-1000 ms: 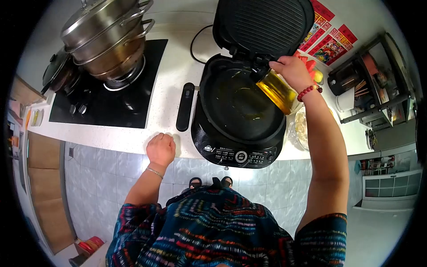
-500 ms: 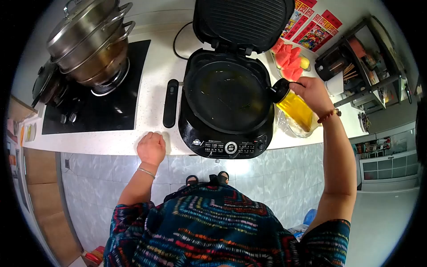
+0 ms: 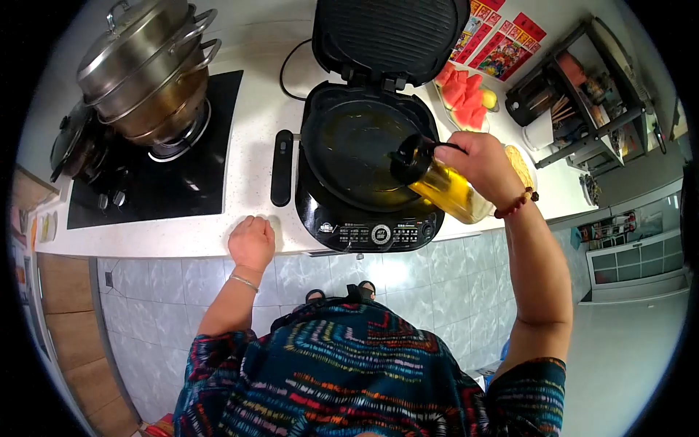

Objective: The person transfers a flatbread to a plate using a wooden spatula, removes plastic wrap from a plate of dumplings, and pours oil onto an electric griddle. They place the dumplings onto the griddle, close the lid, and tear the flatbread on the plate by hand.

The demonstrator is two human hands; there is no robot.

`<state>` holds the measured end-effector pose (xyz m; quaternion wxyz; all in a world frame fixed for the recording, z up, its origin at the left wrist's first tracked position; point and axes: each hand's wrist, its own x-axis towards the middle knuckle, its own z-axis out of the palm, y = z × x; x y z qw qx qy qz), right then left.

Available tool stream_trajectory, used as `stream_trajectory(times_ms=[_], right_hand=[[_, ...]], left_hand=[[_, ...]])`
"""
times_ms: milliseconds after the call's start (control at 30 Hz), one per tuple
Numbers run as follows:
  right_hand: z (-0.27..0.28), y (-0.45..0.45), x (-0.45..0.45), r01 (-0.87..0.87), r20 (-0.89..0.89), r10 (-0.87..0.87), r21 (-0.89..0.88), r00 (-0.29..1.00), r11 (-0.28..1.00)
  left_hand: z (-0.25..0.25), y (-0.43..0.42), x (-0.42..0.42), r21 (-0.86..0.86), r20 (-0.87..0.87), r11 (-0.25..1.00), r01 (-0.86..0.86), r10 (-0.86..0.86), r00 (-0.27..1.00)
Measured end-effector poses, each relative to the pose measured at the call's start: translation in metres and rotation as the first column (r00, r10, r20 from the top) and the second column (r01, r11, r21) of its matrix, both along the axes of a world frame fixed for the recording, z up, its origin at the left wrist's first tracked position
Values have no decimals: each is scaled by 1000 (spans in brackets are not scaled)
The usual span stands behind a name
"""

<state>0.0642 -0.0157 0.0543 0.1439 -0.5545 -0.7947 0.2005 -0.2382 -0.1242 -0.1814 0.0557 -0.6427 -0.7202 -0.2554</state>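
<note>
Bottle [image 3: 453, 192] gripped by right hand [image 3: 483, 166], centre-right, pan [image 3: 351, 156] partly covered, lid [image 3: 393, 35] cropped at top, left hand [image 3: 252, 242] balled, centre-left.

Bright indoor light, white glare on floor tiles [image 3: 394, 272], fisheye-curved edges (corners black).

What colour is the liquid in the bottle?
The liquid is golden yellow, best seen in the head view.
</note>
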Motion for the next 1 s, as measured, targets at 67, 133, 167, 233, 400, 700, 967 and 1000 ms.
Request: stream_trajectory(times_ms=[67,133,167,233,400,700,967,1000], right_hand=[[1,1,-4,28,-74,-26,19,997,999],[0,7,3,131,-268,-150,-90,952,987],[-1,8,6,117,-430,-145,-90,891,989],[0,1,8,103,-765,-336,-337,549,936],[-30,8,33,-13,-929,-356,-357,-96,934],[-23,-37,178,17,-902,-86,-103,-423,995],[14,-114,397,349,-961,-186,-250,-206,903],[16,-117,424,355,-969,-159,-218,-188,909]], left_hand=[[0,0,0,20,15,1000,12,-12,1000],[-2,-2,-2,44,2,999,28,-29,1000],[-3,-1,-1,63,-5,997,41,-41,999],[-2,-3,1,49,-16,999,19,-18,1000],[-8,-4,1,22,-84,999,46,-44,995],[-25,-3,-2,31,-102,999,-26,29,994],[-26,-47,39,-305,-243,842,-444,382,892],[-31,-52,56,-306,-240,842,-444,383,892]])
